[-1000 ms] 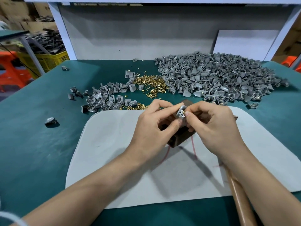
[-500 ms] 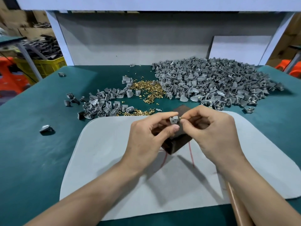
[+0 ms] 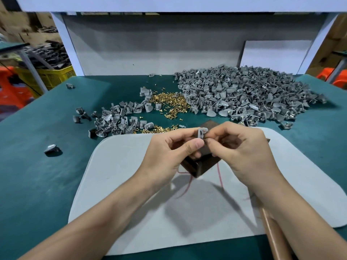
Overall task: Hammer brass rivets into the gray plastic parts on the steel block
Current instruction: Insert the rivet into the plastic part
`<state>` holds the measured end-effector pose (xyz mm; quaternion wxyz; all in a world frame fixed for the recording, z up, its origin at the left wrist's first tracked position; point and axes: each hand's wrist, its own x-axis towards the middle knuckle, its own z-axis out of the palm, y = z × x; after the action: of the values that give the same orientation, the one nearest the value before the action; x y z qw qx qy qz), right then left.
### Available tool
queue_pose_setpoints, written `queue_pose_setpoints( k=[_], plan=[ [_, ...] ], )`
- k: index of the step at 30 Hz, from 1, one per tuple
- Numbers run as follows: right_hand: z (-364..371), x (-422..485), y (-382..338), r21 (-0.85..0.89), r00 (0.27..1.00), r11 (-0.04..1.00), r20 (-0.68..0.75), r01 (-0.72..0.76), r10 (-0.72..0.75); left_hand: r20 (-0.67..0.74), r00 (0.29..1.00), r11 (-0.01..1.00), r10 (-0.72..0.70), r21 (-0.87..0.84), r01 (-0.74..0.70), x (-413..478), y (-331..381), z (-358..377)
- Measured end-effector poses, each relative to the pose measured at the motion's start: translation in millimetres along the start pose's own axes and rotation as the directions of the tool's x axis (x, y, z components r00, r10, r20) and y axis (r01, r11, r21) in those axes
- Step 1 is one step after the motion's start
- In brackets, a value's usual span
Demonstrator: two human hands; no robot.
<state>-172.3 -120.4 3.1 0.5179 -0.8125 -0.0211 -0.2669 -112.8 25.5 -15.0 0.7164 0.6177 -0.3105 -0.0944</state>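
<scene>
Over steel block (image 3: 203, 164), left hand (image 3: 169, 152) pinching part (image 3: 201, 132)

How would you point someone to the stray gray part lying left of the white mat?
Start at the white mat on the green table. Left of its far left corner lies one gray part. Unlike the heaped parts farther back, it sits alone on bare green, touching nothing.

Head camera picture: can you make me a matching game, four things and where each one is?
Things: 1 gray part; 2 brass rivets; 3 steel block; 4 wooden handle.
Places: A on the pale mat; B bottom right corner; C pinched by the left hand; D heaped on the green table.
Pairs: 1-C, 2-D, 3-A, 4-B.
</scene>
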Motion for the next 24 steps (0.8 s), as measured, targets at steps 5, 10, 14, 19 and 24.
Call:
queue_pose_setpoints(
  k=[5,10,14,19,24],
  plan=[
    [2.4,1.5,-1.3,0.273,0.990,0.951,0.031,-0.143,0.140,0.035,0.998,0.997,-0.054,-0.058,0.056,0.9,2.2,-0.1],
    [0.8,1.3,-3.0,0.270,0.988,0.950,0.046,-0.155,0.148,0.052,0.995,0.994,-0.080,-0.065,0.083,-0.6,3.9,1.0],
    [0.1,0.8,-2.9,0.220,0.991,0.966,0.054,-0.133,0.125,0.051,0.992,0.989,-0.111,-0.088,0.116,-1.3,3.7,1.9],
    [-2.7,1.5,-1.1,0.071,0.992,0.992,0.067,-0.108,0.103,0.066,0.988,0.987,-0.142,-0.071,0.147,-1.9,3.3,1.6],
    [-3.5,2.4,1.5,0.047,0.989,0.993,0.104,-0.112,0.106,0.082,0.983,0.982,-0.166,-0.077,0.172,-2.4,2.2,0.8]
  ],
)
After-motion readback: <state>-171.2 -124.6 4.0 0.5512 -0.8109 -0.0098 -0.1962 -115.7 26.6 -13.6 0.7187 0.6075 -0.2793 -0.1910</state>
